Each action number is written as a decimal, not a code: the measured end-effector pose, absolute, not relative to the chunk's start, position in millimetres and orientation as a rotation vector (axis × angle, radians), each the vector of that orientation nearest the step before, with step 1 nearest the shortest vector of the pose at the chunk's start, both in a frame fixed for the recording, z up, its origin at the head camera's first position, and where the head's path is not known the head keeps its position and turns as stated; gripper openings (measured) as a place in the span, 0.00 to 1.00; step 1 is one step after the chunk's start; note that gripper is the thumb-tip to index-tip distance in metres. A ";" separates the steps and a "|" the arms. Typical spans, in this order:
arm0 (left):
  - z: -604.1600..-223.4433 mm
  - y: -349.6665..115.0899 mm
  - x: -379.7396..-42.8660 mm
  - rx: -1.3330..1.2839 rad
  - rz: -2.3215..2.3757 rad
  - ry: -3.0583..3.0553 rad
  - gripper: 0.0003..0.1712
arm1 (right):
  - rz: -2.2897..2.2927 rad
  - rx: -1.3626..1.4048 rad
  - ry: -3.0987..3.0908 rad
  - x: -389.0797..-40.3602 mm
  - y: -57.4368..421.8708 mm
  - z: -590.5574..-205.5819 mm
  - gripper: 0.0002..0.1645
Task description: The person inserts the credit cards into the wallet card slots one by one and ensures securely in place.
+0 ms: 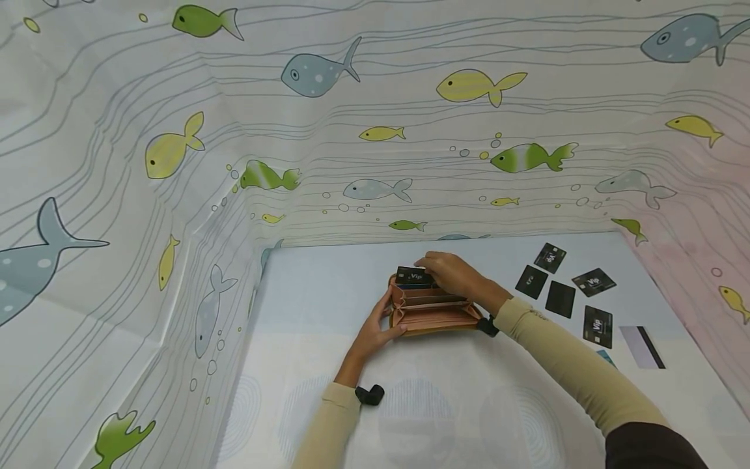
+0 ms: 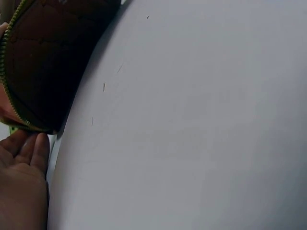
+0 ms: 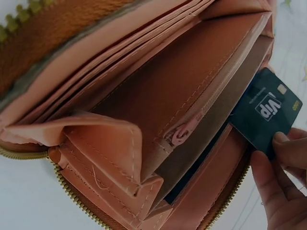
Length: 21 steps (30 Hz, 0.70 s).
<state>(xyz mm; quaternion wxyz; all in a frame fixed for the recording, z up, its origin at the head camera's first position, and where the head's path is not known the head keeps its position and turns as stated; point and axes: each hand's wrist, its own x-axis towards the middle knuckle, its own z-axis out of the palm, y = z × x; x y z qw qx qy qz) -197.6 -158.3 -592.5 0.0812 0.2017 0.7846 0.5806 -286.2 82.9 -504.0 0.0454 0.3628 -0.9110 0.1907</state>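
Note:
An open zip-around wallet with a salmon-coloured lining stands on the table, its pockets facing up. My left hand grips its left end, thumb at the front corner. In the left wrist view the wallet's quilted outside is dark. At the back pocket, my right hand pinches a black Vip card between thumb and fingers. Part of that card is over the pocket's edge. A dark edge shows inside the same pocket. The middle divider has a zipper pull.
Right of the wallet lie several loose black cards, one of them a Vip card near a pale card with a black stripe. A blue card is partly hidden by the right sleeve. A fish-patterned sheet rises behind the table.

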 end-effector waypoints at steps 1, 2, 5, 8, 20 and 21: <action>-592.5 -158.1 -197.6 0.601 1.737 2.346 0.53 | 0.585 1.111 -2.772 -286.3 82.9 -504.2 0.14; -592.5 -157.9 -197.6 0.598 1.739 2.347 0.53 | 0.582 1.115 -2.762 -286.3 83.0 -504.5 0.14; -592.0 -157.0 -197.4 0.601 1.755 2.347 0.53 | 0.546 1.133 -2.734 -286.3 83.4 -505.8 0.12; -591.0 -156.1 -196.9 0.615 1.771 2.342 0.53 | 0.485 1.156 -2.706 -286.3 83.4 -507.2 0.10; -592.0 -157.0 -197.0 0.622 1.744 2.337 0.53 | 0.437 1.174 -2.692 -285.7 81.6 -507.4 0.11; -592.5 -157.1 -197.0 0.624 1.744 2.339 0.53 | 0.437 1.173 -2.694 -285.7 81.6 -507.6 0.11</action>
